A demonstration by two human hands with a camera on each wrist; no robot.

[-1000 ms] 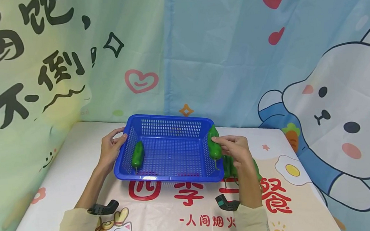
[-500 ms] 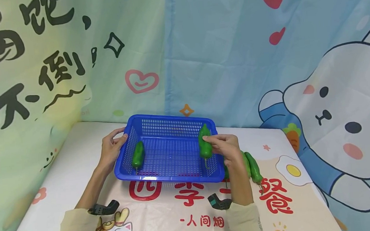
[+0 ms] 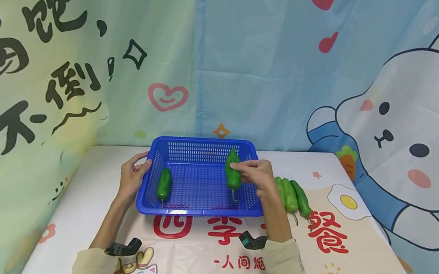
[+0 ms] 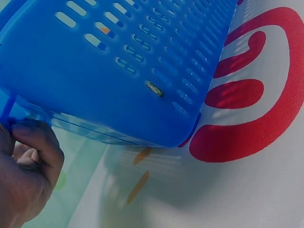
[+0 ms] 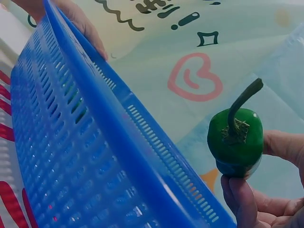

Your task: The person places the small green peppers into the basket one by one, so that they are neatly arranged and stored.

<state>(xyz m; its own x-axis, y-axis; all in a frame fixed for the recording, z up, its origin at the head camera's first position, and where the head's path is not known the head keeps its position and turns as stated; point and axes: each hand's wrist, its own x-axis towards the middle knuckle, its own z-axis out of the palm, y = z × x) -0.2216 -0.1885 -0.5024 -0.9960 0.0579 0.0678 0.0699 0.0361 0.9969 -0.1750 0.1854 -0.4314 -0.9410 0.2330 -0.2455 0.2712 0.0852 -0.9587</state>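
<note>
A blue plastic basket (image 3: 202,211) with slotted walls stands at the middle of the table. At its left rim my left hand (image 3: 133,178) grips the edge, thumb on the near side; the left wrist view shows the curled fingers (image 4: 40,147) at that rim. Pinched by my right hand (image 3: 259,176) is a green pepper (image 3: 232,170), held above the right half of the basket, stem toward me. In the right wrist view the pepper (image 5: 236,135) shows its stem end between thumb and fingers. Another green pepper (image 3: 164,185) lies inside the basket at the left.
Several green peppers (image 3: 291,196) lie side by side on the table right of the basket, partly behind my right forearm. A printed cloth (image 3: 198,259) covers the tabletop. A patterned curtain (image 3: 260,65) hangs close behind the basket.
My right hand has carried its pepper leftward, from the basket's right rim to over its inside. More of the peppers at the right now show. The left hand and basket stay in place.
</note>
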